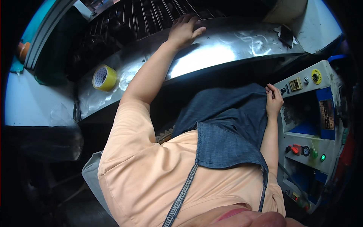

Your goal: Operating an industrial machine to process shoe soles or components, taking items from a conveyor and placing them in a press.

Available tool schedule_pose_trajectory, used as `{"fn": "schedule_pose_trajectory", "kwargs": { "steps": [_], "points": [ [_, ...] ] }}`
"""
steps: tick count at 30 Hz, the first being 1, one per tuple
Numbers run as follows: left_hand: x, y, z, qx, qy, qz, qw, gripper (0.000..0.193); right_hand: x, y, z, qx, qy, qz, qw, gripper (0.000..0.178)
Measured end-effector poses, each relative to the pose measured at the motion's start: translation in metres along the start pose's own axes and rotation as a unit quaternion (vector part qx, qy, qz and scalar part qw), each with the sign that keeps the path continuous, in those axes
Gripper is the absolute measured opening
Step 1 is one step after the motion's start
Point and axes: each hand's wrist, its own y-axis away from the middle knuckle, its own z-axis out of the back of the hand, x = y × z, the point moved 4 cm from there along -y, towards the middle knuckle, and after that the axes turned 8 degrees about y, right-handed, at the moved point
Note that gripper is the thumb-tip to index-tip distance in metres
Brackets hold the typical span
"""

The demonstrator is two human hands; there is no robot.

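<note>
My left hand [185, 32] rests at the far edge of a shiny metal ledge [211, 58]. Its fingers are spread and reach toward a row of thin metal rods [151, 17] in the dark machine opening; nothing shows in its grasp. On the right, my right hand [274, 101] is at the edge of a grey control panel [298, 85], close to a small black knob [283, 90]. The fingers there are partly stretched and slightly apart, and I see no object in them. Whether they touch the knob I cannot tell. A blue denim apron [230, 143] hangs over my front, reaching close to the right hand.
A roll of yellow tape [104, 78] lies at the ledge's left end. A dark piece [286, 36] sits at its right end. The panel carries a yellow-ringed button [316, 76], a red switch [297, 150] and a lit green light [323, 157]. A white surface [34, 102] stands at left.
</note>
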Motion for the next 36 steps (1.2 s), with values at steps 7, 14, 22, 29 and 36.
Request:
{"fn": "schedule_pose_trajectory", "kwargs": {
  "steps": [7,14,22,29,36],
  "points": [
    [0.005,0.002,-0.016,0.056,-0.122,-0.03,0.99,0.086,0.004,0.0,0.001,0.009,0.018,0.012,1.0,0.023],
    [-0.025,0.0,-0.006,0.063,-0.059,-0.133,0.987,0.088,0.003,-0.001,0.0,0.011,0.021,0.018,1.0,0.023],
    [-0.031,0.0,-0.002,0.066,-0.06,-0.149,0.985,0.086,0.001,-0.001,0.0,0.01,0.016,0.012,1.0,0.022],
    [-0.031,0.001,-0.005,0.073,-0.075,-0.148,0.983,0.084,0.003,0.0,0.0,0.012,0.018,0.007,1.0,0.022],
    [-0.029,0.001,-0.006,0.068,-0.064,-0.137,0.986,0.086,0.0,-0.001,0.0,0.015,0.035,0.012,0.999,0.022]
  ]
}}
